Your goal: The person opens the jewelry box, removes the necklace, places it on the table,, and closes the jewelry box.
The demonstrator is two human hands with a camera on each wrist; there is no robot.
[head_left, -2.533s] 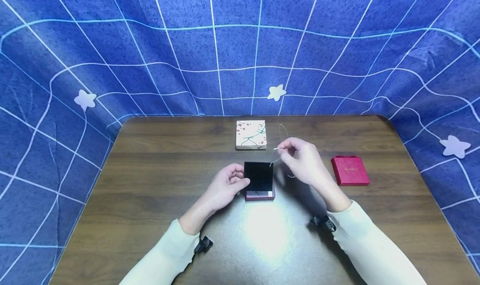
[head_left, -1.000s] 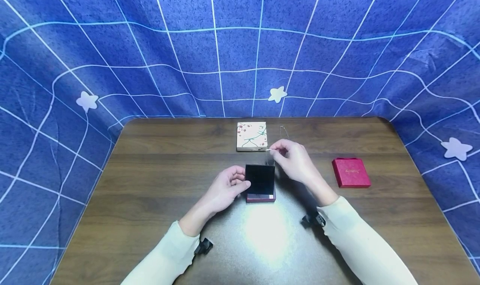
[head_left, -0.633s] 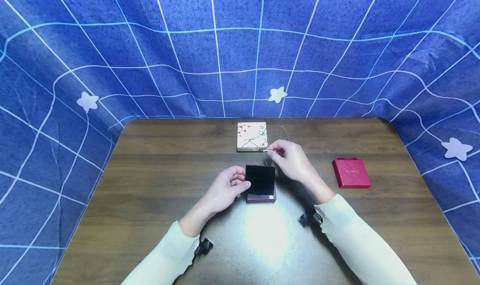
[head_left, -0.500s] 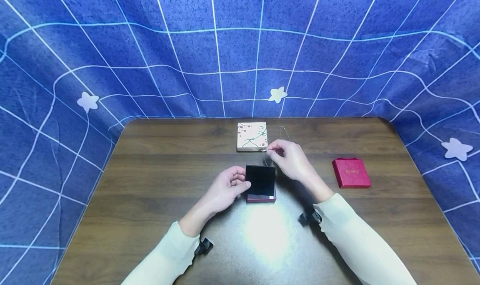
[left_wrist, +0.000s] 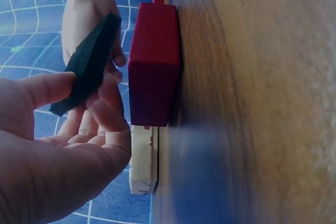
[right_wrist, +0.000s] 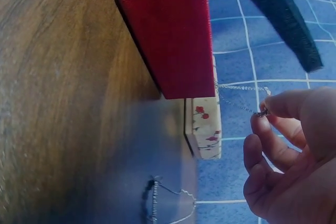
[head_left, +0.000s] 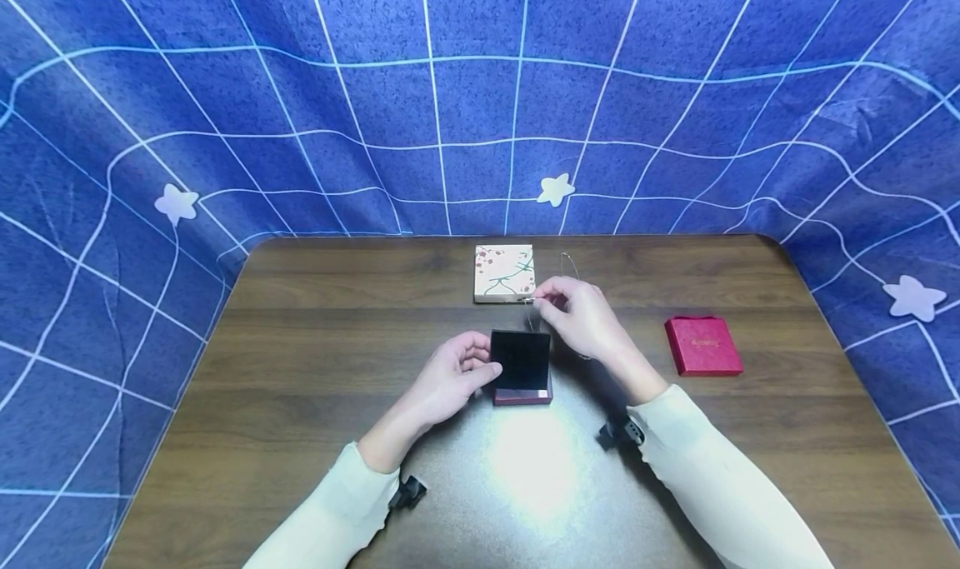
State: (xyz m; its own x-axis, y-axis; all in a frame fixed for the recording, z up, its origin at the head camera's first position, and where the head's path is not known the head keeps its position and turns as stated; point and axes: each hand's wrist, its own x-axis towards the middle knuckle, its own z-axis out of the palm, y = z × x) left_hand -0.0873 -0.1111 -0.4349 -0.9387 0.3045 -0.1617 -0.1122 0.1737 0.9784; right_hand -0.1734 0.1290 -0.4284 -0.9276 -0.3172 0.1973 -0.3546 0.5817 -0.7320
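My left hand [head_left: 453,373] pinches a square black insert pad [head_left: 520,356] between thumb and fingers. The pad is lifted and tilted over a red box base [head_left: 522,399], covering most of its inside. In the left wrist view, its dark edge stands apart from the box. My right hand [head_left: 585,317] pinches a thin silver chain [right_wrist: 244,87] between thumb and fingertips, just behind the pad's back right corner. The chain hangs in a narrow loop towards the table. Another stretch of silver chain [right_wrist: 156,203] lies on the tabletop behind my right hand.
A cream box lid with a floral print [head_left: 503,273] lies behind the pad, close to my right fingertips. The red lid with gold lettering [head_left: 703,346] lies to the right on the wooden table [head_left: 337,319]. A blue curtain [head_left: 375,94] surrounds the table's back and sides.
My right hand has moved left with the chain, from right of the pad to behind its back right corner. My left hand still holds the pad in nearly the same place.
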